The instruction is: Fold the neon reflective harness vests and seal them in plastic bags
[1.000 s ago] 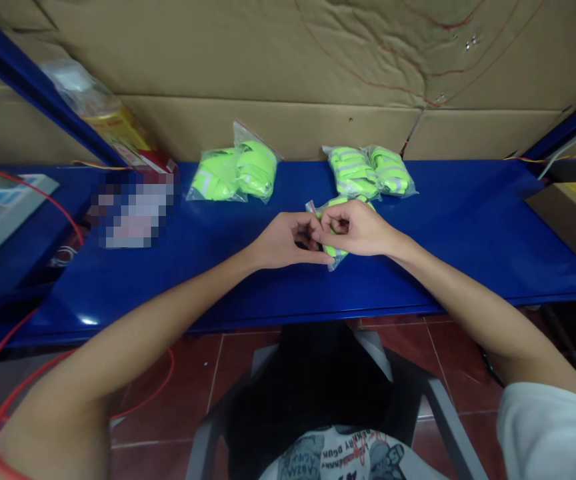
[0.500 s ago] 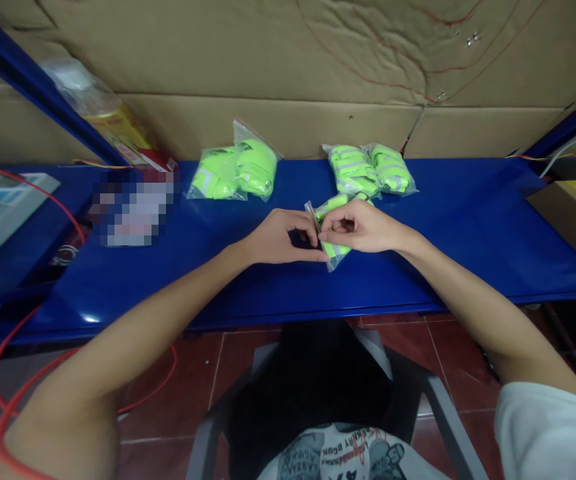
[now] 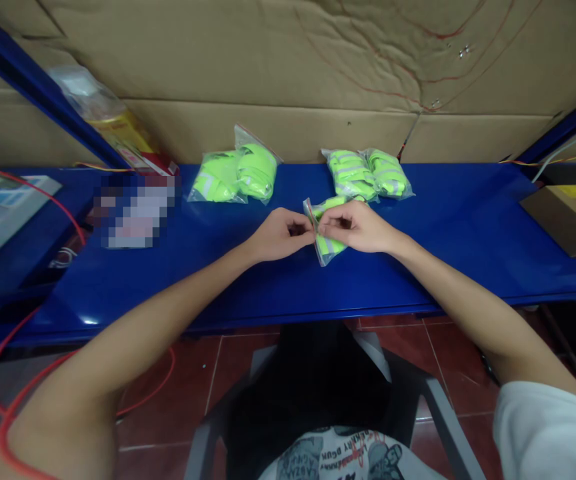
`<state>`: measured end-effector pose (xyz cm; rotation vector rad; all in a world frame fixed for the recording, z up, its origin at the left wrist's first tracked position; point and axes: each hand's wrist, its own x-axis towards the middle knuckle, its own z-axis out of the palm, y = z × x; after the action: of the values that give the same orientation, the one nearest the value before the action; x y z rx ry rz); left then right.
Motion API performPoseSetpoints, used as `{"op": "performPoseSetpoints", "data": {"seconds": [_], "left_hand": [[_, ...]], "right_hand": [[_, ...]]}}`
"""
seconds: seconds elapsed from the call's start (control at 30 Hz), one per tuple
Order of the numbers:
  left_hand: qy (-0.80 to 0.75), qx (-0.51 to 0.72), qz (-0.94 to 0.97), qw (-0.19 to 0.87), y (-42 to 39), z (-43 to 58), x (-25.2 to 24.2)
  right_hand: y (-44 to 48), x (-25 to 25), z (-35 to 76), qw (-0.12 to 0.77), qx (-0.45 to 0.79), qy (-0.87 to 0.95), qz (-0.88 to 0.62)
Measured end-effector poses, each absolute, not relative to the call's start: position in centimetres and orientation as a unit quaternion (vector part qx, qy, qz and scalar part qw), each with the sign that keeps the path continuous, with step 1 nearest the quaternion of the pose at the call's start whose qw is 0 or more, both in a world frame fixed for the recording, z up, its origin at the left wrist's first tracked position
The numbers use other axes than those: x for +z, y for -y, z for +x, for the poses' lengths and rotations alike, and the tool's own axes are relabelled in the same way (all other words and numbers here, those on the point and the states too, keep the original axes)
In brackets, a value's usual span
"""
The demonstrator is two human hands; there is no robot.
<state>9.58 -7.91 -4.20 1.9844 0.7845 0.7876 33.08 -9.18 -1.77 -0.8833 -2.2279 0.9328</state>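
Observation:
A clear zip bag (image 3: 329,247) with a neon yellow-green strap and grey reflective bands inside lies in front of me on the blue table. My left hand (image 3: 282,234) pinches the bag's zip edge from the left. From the right, my right hand (image 3: 357,227) pinches the same edge close to the left fingertips and covers part of the bag. Behind it sit two similar filled bags (image 3: 352,175) side by side at the back. Two more filled bags (image 3: 218,177) lean together at the back left.
On the left stand a plastic bottle (image 3: 113,130) with a yellow label and a blurred-out item (image 3: 141,213). An open cardboard box (image 3: 563,217) is at the right. A cardboard wall (image 3: 268,67) closes the back of the blue table (image 3: 208,287). A red hose (image 3: 1,407) loops at lower left.
My left thumb has moved up from the bag's lower edge to the zip strip, so the fingers of my left hand are closer together. My right hand stays pinched on the bag.

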Motion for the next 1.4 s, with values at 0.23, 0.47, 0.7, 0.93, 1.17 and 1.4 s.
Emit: {"op": "performPoseSetpoints", "data": {"seconds": [0.23,0.47,0.7,0.93,1.17,1.4], "left_hand": [[-0.287,0.357,0.753,0.473,8.1,10.0,-3.4],[-0.236,0.413,0.718,0.508,7.6,9.9,-2.8],[-0.258,0.456,0.667,0.53,6.5,9.2,-3.7],[-0.355,0.512,0.649,0.436,5.6,8.3,-3.2],[-0.382,0.515,0.59,0.49,5.4,8.6,-3.9],[-0.371,0.564,0.554,0.487,4.9,8.1,-3.1]], "right_hand": [[10.2,-1.6,32.0,0.348,0.264,0.835,-0.333],[10.4,-0.6,31.9,0.414,0.3,0.795,-0.327],[9.1,-0.2,33.5,0.448,0.307,0.761,-0.356],[8.4,0.6,35.2,0.462,0.2,0.768,-0.396],[8.1,-0.4,36.0,0.274,0.071,0.825,-0.488],[7.1,-1.1,36.7,0.233,0.076,0.82,-0.517]]}}
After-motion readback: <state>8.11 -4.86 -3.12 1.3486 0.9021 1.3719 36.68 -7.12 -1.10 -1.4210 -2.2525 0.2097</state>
